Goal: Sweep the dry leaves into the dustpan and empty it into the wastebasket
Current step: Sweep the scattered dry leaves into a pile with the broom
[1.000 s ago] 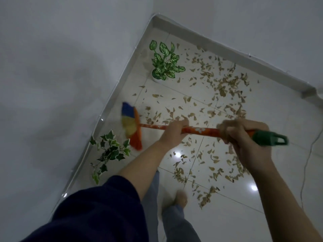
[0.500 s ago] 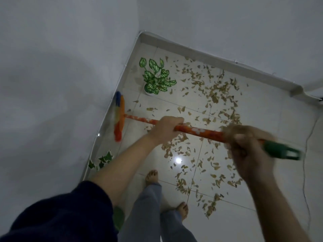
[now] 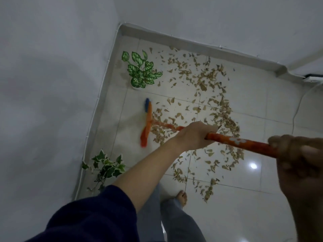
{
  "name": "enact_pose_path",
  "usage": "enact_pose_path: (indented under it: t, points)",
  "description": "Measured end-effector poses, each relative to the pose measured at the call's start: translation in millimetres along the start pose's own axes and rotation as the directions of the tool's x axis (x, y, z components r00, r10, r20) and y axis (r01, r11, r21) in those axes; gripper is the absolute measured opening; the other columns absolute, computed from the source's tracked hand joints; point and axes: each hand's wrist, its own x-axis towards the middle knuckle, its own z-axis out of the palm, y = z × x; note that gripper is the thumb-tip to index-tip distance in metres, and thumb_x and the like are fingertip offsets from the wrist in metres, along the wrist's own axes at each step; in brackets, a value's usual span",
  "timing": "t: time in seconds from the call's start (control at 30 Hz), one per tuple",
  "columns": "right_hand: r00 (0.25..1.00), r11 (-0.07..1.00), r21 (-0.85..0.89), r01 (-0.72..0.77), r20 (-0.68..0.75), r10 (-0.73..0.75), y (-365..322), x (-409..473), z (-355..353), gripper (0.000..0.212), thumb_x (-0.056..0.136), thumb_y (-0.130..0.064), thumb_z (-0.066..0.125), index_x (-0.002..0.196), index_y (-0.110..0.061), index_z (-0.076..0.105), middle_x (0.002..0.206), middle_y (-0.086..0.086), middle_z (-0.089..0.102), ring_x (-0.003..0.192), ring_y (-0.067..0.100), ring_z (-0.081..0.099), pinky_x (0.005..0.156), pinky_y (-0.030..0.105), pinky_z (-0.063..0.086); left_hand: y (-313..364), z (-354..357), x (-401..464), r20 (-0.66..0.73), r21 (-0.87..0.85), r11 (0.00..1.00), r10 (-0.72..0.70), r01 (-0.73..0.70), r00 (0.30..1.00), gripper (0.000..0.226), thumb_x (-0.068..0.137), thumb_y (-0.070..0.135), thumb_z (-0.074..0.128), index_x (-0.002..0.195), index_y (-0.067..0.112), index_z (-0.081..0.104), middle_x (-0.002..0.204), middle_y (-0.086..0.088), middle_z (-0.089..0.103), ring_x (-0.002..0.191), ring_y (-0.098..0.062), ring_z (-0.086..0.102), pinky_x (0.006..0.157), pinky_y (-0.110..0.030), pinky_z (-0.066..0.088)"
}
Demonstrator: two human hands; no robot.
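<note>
Right hand, nearest the camera at 3 o'clock, is wrapping the upper end of the orange broom handle; left hand is gripping it mid-shaft, fingers curled round. The shaft is looking stiff and light, so this wide two-hand hold should be steering it well. Broom head is resting on the floor tiles toward 10 o'clock. Dry leaves are lying scattered from centre to 12 o'clock: weightless, brittle, likely scattering under fast strokes. Dustpan and wastebasket not visible.
</note>
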Motion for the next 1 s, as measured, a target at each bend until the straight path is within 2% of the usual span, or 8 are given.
enact_pose_path:
  t: [0.1,0.17,0.4,0.57,0.7,0.83,0.9,1.0]
  points:
    - [1.000,0.989,0.147,0.019,-0.020,-0.016,-8.6,4.5,3.9,0.040,0.076,-0.026,0.066,0.044,-0.019,0.043,0.039,-0.005,0.033,0.041,0.008,0.038,0.063,0.023,0.041,-3.0,-13.8,-15.4,-0.123,-0.043,0.999,-0.029,0.024,0.992,0.030,0.079,0.010,0.066,0.060,0.019,0.045,0.049,0.004,0.047,0.044,-0.011,0.045,0.046,-0.012,0.032]
    - [0.999,0.989,0.143,0.021,-0.052,-0.014,-1.6,3.1,23.9,0.027,0.069,-0.013,0.057,0.044,-0.021,0.051,0.040,-0.012,0.042,0.041,0.010,0.039,0.062,0.021,0.040,-19.1,-21.5,-26.3,-0.126,-0.006,0.992,-0.122,0.122,0.984,0.029,0.080,0.013,0.065,0.057,0.016,0.047,0.049,0.004,0.048,0.045,-0.014,0.047,0.047,-0.018,0.037]
    - [0.990,0.957,-0.262,-0.127,0.034,0.140,50.9,-16.5,53.4,0.030,0.073,-0.014,0.049,0.043,-0.014,0.047,0.046,0.009,0.047,0.045,0.032,0.040,0.042,0.046,0.032,-80.9,17.2,-49.6,0.037,0.062,0.897,-0.440,0.437,0.897,0.030,0.083,0.004,0.057,0.058,0.020,0.052,0.065,0.000,0.059,0.067,-0.022,0.059,0.067,-0.036,0.050]
    - [0.999,0.926,-0.375,-0.042,-0.026,0.035,27.2,-49.0,-10.8,0.030,0.077,-0.017,0.049,0.048,-0.021,0.049,0.044,-0.005,0.045,0.040,0.025,0.040,0.041,0.042,0.037,-21.5,84.0,-4.1,0.121,0.034,0.923,-0.385,0.383,0.915,0.030,0.091,0.012,0.047,0.062,0.017,0.044,0.066,0.001,0.054,0.063,-0.014,0.049,0.058,-0.024,0.039]
    - [0.998,0.965,-0.260,0.038,-0.044,-0.051,-3.3,-71.1,-59.3,0.031,0.076,-0.013,0.047,0.045,-0.017,0.043,0.043,-0.004,0.039,0.041,0.019,0.036,0.052,0.035,0.034,29.0,108.4,20.9,0.166,0.015,0.972,-0.232,0.233,0.958,0.041,0.090,0.007,0.049,0.056,0.024,0.034,0.058,0.007,0.046,0.060,-0.018,0.048,0.060,-0.032,0.043]
    - [0.996,0.991,-0.118,0.059,-0.059,-0.067,-27.4,-86.4,-96.1,0.043,0.083,-0.027,0.061,0.047,-0.015,0.039,0.045,0.000,0.034,0.046,0.014,0.038,0.063,0.024,0.041,70.6,105.2,22.2,0.103,0.059,0.991,-0.125,0.120,0.987,0.038,0.093,0.015,0.049,0.059,0.025,0.039,0.058,0.009,0.046,0.057,-0.013,0.046,0.052,-0.024,0.036]
    - [0.995,0.997,-0.024,0.076,-0.065,-0.077,-34.2,-91.5,-95.0,0.034,0.077,-0.020,0.061,0.046,-0.020,0.047,0.043,-0.004,0.037,0.044,0.014,0.038,0.063,0.023,0.040,70.6,99.8,11.6,0.076,0.089,0.988,-0.131,0.124,0.988,0.033,0.093,0.018,0.051,0.062,0.027,0.045,0.061,0.009,0.052,0.055,-0.006,0.047,0.051,-0.017,0.035]
    - [0.997,0.998,0.009,0.059,-0.055,-0.059,-20.3,-97.5,-73.6,0.026,0.071,-0.010,0.048,0.046,-0.017,0.053,0.044,-0.009,0.047,0.045,0.018,0.041,0.058,0.030,0.038,43.8,94.1,-11.0,0.068,0.146,0.968,-0.214,0.203,0.974,0.025,0.092,0.019,0.053,0.067,0.016,0.051,0.066,0.004,0.058,0.059,-0.012,0.055,0.058,-0.026,0.046]
